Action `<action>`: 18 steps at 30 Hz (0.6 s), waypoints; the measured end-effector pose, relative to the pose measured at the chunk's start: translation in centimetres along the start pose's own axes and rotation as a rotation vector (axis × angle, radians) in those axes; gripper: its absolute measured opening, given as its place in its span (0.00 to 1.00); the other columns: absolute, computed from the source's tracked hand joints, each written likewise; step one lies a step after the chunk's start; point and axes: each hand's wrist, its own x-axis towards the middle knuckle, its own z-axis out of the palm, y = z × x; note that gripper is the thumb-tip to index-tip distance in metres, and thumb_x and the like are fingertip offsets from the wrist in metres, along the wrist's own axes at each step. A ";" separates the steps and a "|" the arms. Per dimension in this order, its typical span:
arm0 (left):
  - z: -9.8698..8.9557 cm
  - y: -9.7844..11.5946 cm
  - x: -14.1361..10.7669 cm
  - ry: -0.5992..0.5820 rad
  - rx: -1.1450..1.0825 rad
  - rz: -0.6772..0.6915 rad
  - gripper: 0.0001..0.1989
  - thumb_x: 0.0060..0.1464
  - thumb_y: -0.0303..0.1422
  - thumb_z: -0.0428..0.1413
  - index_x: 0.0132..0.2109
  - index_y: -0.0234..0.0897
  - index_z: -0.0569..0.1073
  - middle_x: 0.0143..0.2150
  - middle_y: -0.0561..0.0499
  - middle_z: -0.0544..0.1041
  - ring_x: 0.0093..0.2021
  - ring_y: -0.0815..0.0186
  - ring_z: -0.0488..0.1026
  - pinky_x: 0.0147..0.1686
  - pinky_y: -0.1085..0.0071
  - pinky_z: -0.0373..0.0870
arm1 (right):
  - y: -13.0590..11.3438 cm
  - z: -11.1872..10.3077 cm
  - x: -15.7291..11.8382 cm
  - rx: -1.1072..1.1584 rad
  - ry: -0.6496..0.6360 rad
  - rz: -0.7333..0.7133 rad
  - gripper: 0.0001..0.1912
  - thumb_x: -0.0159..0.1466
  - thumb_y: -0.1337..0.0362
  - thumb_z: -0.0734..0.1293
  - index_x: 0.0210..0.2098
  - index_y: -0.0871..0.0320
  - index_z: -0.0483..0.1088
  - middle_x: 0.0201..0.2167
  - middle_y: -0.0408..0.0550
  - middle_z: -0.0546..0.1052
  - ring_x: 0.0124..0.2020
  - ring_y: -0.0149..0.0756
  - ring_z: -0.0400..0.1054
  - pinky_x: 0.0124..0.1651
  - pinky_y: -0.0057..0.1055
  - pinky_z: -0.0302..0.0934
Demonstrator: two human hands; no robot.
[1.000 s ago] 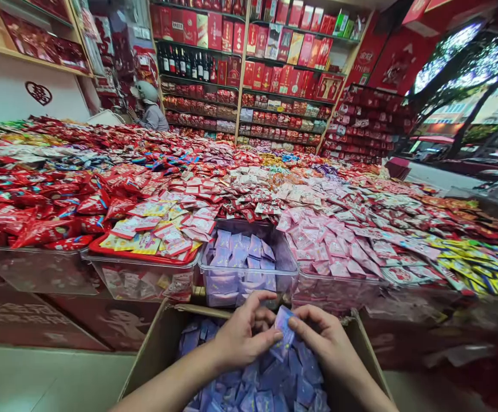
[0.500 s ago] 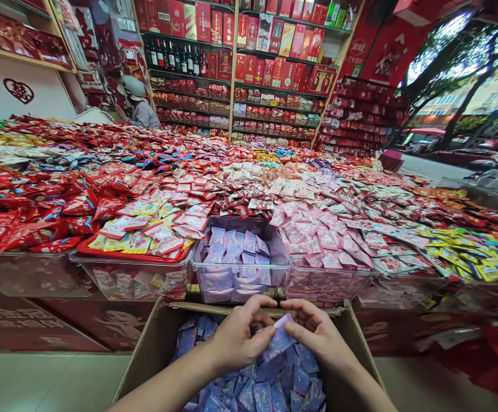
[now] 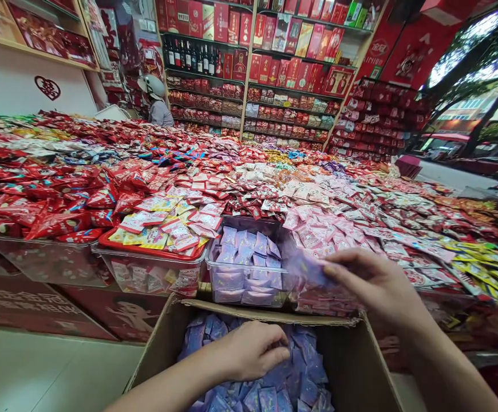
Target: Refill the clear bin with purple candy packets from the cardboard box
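Left hand (image 3: 260, 352): curling low inside the carton, thumb and fingers bent above loose packets; hiding its grip, so unable to tell whether holding anything.
Carton (image 3: 356, 360): standing open in front of the bench, gaping at the top, showing brown cardboard walls.
Loose purple packets (image 3: 270, 397): lying jumbled across the carton's inside, facing every way, partly hiding beneath the left arm.
Right hand (image 3: 371, 283): hovering beyond the carton's rim, pinching between thumb and fingers.
Held purple packet (image 3: 307, 269): blurring, jutting leftward from the right fingertips, hanging near the clear bin's right side; leaving the exact count unclear.
Clear bin (image 3: 249, 267): sitting at the bench's front edge, just past the carton.
Stacked purple packets (image 3: 242, 249): filling the bin's front part in fairly neat columns, sitting lower than the neighbouring heaps.
Pink packets (image 3: 326, 229): heaping just right of the clear bin.
Red tray (image 3: 114, 240): resting left of the clear bin, carrying yellow and pink-white packets (image 3: 167, 226).
Red packets (image 3: 60, 206): piling farther left along the bench (image 3: 135, 312).
Helmeted person (image 3: 161, 109): appearing beyond the heaps, left of centre.
Shelves (image 3: 249, 68): lining the back, holding dark bottles (image 3: 191, 57) and red boxes (image 3: 292, 71).
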 end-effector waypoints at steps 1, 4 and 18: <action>0.0 -0.1 -0.1 -0.005 0.042 0.011 0.11 0.55 0.36 0.44 0.40 0.39 0.68 0.33 0.53 0.73 0.31 0.68 0.69 0.29 0.77 0.61 | -0.4 0.4 1.4 -0.029 -0.025 -0.029 0.11 0.53 0.58 0.64 0.31 0.59 0.69 0.25 0.46 0.73 0.26 0.33 0.65 0.28 0.27 0.60; 0.2 -0.5 -0.2 -0.018 0.150 0.023 0.10 0.54 0.35 0.46 0.40 0.39 0.68 0.33 0.52 0.74 0.32 0.66 0.70 0.28 0.77 0.61 | -0.8 2.5 5.3 -0.210 -0.226 -0.115 0.08 0.53 0.61 0.63 0.26 0.60 0.68 0.21 0.45 0.71 0.23 0.30 0.63 0.25 0.25 0.56; 0.3 -1.5 -0.6 -0.040 0.328 0.041 0.09 0.50 0.35 0.50 0.38 0.39 0.69 0.32 0.49 0.74 0.32 0.62 0.72 0.29 0.74 0.65 | 0.1 7.3 10.2 -0.525 -0.881 -0.037 0.04 0.44 0.71 0.63 0.20 0.59 0.69 0.18 0.41 0.69 0.21 0.28 0.60 0.21 0.22 0.50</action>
